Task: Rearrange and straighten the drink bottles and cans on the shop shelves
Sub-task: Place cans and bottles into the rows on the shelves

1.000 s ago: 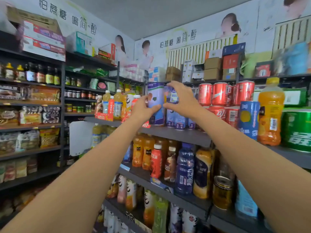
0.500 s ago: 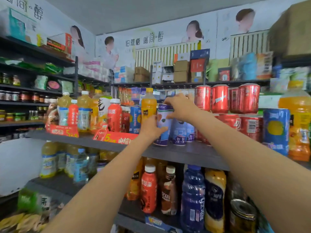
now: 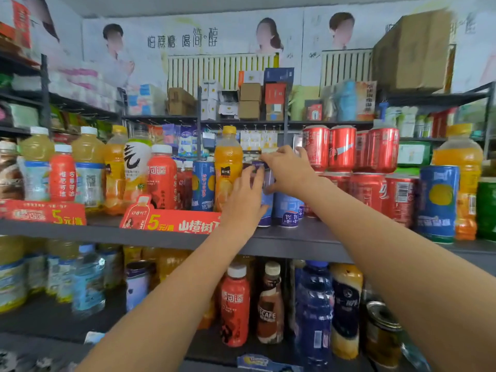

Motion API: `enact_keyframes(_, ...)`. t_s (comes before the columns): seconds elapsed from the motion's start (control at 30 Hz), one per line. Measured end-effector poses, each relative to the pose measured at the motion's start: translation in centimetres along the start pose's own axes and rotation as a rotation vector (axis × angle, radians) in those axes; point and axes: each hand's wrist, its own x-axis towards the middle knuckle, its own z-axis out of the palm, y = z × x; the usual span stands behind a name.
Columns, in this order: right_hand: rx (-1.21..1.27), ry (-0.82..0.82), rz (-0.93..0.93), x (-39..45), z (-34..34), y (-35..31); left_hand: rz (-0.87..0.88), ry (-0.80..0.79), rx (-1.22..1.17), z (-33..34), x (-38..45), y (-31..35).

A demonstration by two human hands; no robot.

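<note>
We find both hands on one pale blue-and-white drink can (image 3: 265, 210) standing upright on the dark grey metal shelf (image 3: 295, 241), just right of a tall orange juice bottle with a yellow cap (image 3: 228, 167). The left hand (image 3: 245, 201) wraps the can's near side, its grip curled round the body; the right hand (image 3: 288, 171) comes over the top, fingers curled on the rim. Just right of the held can stands a second pale blue can (image 3: 288, 210) of the same print, touching or nearly touching it; we cannot tell which. Behind it we count four red cola cans in an upper tier (image 3: 342, 149) resting on a lower tier of red cola cans (image 3: 375, 194), of which three show clearly. Further right stands one blue can with a yellow fruit emblem (image 3: 438, 202), and a like blue can (image 3: 202, 186) sits left of the orange juice bottle. Along the shelf's left run we count two red bottles with white caps (image 3: 161, 178), and two red price placards (image 3: 171, 220) marked 5 at the shelf edge. On the shelf below (image 3: 67, 322), one red white-capped bottle (image 3: 235, 304), one brown coffee bottle (image 3: 269, 304) and one dark blue bottle (image 3: 314, 315) stand upright side by side.
</note>
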Motion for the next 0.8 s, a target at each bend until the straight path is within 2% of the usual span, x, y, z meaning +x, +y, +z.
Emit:
enact_keyframes(0.13,-0.098,0.016,0.002,0.1,0.4,-0.7,0.035,0.006,0.004,0.1,0.0,-0.4)
enact_keyframes(0.27,0.022,0.001,0.057,-0.3,0.6,-0.1,0.038,0.010,-0.023,0.3,0.2,-0.7)
enact_keyframes(0.43,0.066,0.102,0.183,-2.5,1.1,1.7,0.011,0.190,-0.068,-0.6,0.3,0.9)
enact_keyframes(0.57,-0.030,0.239,0.183,-5.4,-0.3,4.5,0.035,0.266,-0.214,-1.0,1.2,6.0)
enact_keyframes(0.7,-0.141,0.297,0.226,-9.6,-2.2,9.0,-0.125,0.288,-0.510,-1.3,2.3,13.9)
enact_keyframes(0.8,-0.220,0.409,0.280,-14.1,-3.5,13.5,-0.089,0.312,-0.555,-1.2,2.3,20.9)
